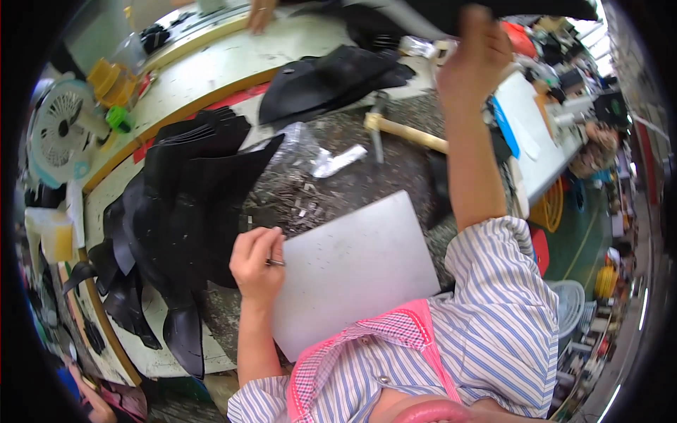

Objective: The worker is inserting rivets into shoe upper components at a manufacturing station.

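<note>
My left hand [257, 264] is closed around a slim dark metal tool [275, 263] at the left edge of a pale grey board [360, 261]. Only the tool's short end shows, so its kind is unclear. My right arm reaches far forward, and my right hand [476, 60], smeared by motion, grips a black leather-like piece [543, 8] at the top edge. A big pile of black cut pieces [190, 183] lies left of the board. Another stack of black pieces [328, 81] rests farther back.
Beyond the board lie a hammer [409, 132], crumpled clear plastic [338, 161] and small metal bits [303, 204] on the dark worktop. A fan [63, 127] and yellow bins [111, 83] stand at left. Another person's hand [261, 14] is at the far table. A white table [532, 134] is at right.
</note>
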{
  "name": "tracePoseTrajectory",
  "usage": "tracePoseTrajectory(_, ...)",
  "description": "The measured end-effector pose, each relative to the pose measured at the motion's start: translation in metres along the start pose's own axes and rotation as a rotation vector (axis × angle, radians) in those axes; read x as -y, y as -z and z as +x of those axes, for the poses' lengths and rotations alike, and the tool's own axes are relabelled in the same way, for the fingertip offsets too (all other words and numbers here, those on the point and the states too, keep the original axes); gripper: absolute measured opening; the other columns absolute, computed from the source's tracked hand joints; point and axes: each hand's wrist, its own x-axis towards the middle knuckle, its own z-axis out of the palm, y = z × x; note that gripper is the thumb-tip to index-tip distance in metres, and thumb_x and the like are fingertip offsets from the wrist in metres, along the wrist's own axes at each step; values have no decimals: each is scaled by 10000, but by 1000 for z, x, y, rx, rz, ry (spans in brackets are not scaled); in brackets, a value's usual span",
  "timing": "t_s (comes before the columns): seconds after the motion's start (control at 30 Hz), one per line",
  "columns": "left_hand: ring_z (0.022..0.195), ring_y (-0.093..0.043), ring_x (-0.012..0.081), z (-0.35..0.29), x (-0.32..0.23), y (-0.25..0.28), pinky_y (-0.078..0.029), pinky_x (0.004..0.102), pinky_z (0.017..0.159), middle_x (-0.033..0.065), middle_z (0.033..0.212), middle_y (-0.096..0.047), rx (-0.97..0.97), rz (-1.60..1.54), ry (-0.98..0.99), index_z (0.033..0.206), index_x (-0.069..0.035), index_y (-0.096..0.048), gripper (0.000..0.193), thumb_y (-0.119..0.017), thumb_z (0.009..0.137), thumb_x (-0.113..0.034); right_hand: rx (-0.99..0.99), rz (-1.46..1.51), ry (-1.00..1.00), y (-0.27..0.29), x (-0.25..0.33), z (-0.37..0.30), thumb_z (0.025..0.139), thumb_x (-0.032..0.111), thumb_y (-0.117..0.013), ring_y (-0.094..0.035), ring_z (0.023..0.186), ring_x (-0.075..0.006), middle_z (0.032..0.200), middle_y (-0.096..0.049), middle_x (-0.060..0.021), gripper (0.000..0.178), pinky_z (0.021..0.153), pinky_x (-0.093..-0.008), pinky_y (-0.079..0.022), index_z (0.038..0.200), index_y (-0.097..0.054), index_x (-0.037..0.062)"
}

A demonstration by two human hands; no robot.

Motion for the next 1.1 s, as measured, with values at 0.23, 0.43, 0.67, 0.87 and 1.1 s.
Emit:
tracePoseTrajectory(0.23, 697, -559, 222, -4, 5, -3, -455, 284, 586, 99, 769, -564, 2, -2, 9, 819, -19, -607, 126, -640, 699, 1, -103, 36, -182, 170, -43, -1, 811, 151, -569, -397, 444, -81, 501, -468, -4, 249, 427, -228, -293, 605, -493, 34)
tracePoseTrajectory(0.43, 648, -554, 192, -7, 0, -1, -438, 255, 546, 81, 769, -569, -19, 24, 66, 818, -27, -602, 108, -637, 717, -12, 630, 227, -299, 219, -70, -143, 729, 46, -595, -584, 773, -248, 824, -613, -130, 163, 699, -306, -456, 889, -621, 29)
tracePoseTrajectory(0.67, 650, -555, 196, -8, -1, -1, -447, 256, 558, 83, 754, -568, -6, 59, 0, 804, -23, -600, 93, -628, 717, -7, 1180, 331, -315, 222, -62, -135, 588, 8, -613, -423, 1128, -286, 1122, -531, -106, 546, 958, -361, -324, 1121, -521, 75)
tracePoseTrajectory(0.87, 641, -555, 195, -5, 0, 0, -445, 259, 545, 83, 745, -562, -40, 84, 45, 798, -26, -602, 94, -636, 711, -17, 746, 492, -589, 201, -44, -78, 649, -41, -513, -545, 949, -182, 998, -593, -97, 389, 848, -275, -388, 1026, -574, 36)
tracePoseTrajectory(1.1, 625, -561, 227, -2, 0, 5, -443, 272, 528, 94, 762, -570, -52, 28, 80, 806, -32, -602, 115, -645, 700, -26, 714, 278, -307, 47, 29, -20, 669, 285, -664, -514, 971, -248, 1051, -541, -147, 626, 786, -325, -416, 1193, -418, 47)
